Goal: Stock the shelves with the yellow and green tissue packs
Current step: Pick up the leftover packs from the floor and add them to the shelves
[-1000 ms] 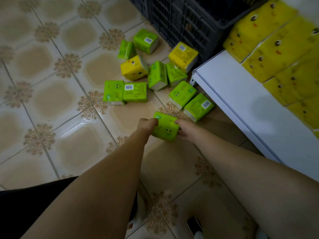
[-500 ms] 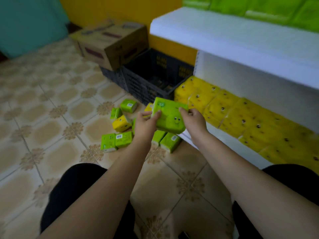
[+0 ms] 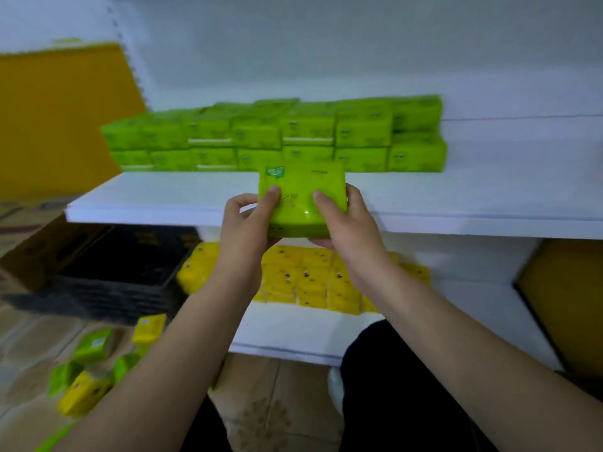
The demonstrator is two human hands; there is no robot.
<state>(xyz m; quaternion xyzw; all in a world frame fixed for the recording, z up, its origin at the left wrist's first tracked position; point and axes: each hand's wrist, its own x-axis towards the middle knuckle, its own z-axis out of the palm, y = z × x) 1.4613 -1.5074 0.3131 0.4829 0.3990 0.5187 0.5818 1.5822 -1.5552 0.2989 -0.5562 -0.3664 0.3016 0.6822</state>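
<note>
Both hands hold one green tissue pack [image 3: 300, 187] in front of the edge of the upper white shelf [image 3: 163, 197]. My left hand [image 3: 248, 220] grips its left side, thumb on top. My right hand [image 3: 342, 220] grips its right side the same way. Behind it, several green packs [image 3: 274, 135] stand stacked in two rows at the back of that shelf. Several yellow packs [image 3: 303, 278] fill the back of the lower shelf [image 3: 287, 334]. Loose green and yellow packs [image 3: 94, 363] lie on the floor at lower left.
A black plastic crate [image 3: 107, 272] and a cardboard box [image 3: 39, 236] stand on the tiled floor left of the shelves. An orange wall [image 3: 55, 115] rises behind them. The upper shelf has bare white surface right of the green rows. My dark-clothed knees are at the bottom.
Both hands lifted the green pack from the floor pile up to the front of the upper shelf. My view swung up from the floor to the shelves.
</note>
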